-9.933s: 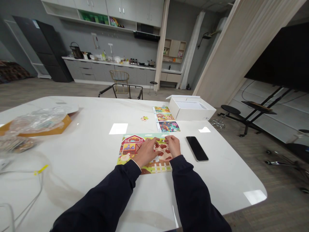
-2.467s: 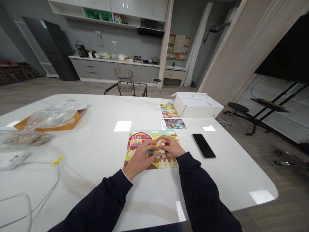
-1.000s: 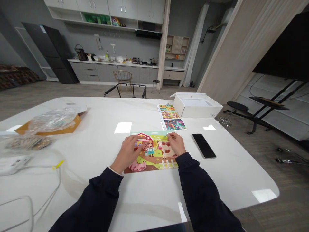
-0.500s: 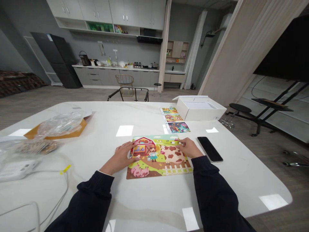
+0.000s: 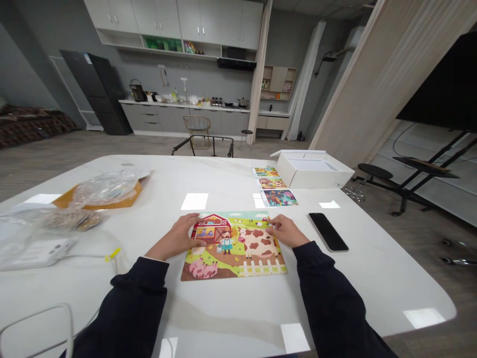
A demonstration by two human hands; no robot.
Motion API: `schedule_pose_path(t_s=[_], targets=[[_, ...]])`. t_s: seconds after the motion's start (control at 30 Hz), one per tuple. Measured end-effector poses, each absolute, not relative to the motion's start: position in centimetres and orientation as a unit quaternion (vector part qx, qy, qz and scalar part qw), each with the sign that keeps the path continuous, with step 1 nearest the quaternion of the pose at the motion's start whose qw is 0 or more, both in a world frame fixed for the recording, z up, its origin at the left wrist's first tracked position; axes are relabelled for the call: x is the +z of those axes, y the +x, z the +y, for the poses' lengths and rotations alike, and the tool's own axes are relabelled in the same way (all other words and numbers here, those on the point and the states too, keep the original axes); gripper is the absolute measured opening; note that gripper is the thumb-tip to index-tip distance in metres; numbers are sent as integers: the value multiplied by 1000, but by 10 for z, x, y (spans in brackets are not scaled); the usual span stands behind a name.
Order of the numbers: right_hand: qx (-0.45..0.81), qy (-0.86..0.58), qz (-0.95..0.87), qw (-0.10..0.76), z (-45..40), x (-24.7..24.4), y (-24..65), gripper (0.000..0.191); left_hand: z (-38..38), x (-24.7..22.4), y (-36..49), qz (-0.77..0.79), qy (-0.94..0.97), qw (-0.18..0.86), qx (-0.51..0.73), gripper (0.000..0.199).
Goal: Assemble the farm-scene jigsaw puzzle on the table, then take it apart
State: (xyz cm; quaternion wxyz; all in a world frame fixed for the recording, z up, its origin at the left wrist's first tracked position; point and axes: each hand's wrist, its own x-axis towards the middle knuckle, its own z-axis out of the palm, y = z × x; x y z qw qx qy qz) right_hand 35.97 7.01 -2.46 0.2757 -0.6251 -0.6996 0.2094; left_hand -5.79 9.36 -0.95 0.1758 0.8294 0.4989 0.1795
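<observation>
A rectangular farm picture board [image 5: 231, 251], with a red barn, a farmer, a spotted cow and a pink pig, lies in front of me on the white table. My left hand [image 5: 181, 234] is at its left edge, thumb on the picture near the barn and fingers along the upper left corner. At the upper right, my right hand [image 5: 285, 231] grips the edge beside the cow, fingers bent. Past the board lies a sheet with three small pictures [image 5: 274, 184]; its middle one resembles the farm scene.
Right of my right hand lies a black phone [image 5: 328, 232]. An open white box [image 5: 315, 169] stands at the back right. On the left are a clear plastic bag on a yellow envelope [image 5: 136, 194], another bag of small pieces [image 5: 74, 219], a white power strip [image 5: 44, 253] and cables.
The board has slid left and a little toward me, with both hands moving along on its edges. The view has shifted slightly.
</observation>
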Motion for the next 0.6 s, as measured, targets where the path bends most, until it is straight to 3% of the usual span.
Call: schedule_pose_path(t_s=[0.17, 0.4, 0.47, 0.6], targets=[[136, -629, -706, 296, 78, -27, 351, 29, 92, -20, -53, 522, 826, 168, 133, 80], [142, -607, -724, 296, 83, -25, 350, 45, 95, -25, -60, 510, 833, 162, 143, 80], [137, -604, -725, 302, 82, -26, 350, 46, 94, -23, -60, 503, 835, 166, 147, 74], [116, -590, -741, 299, 81, -28, 349, 45, 95, -23, -56, 505, 818, 142, 236, 41]])
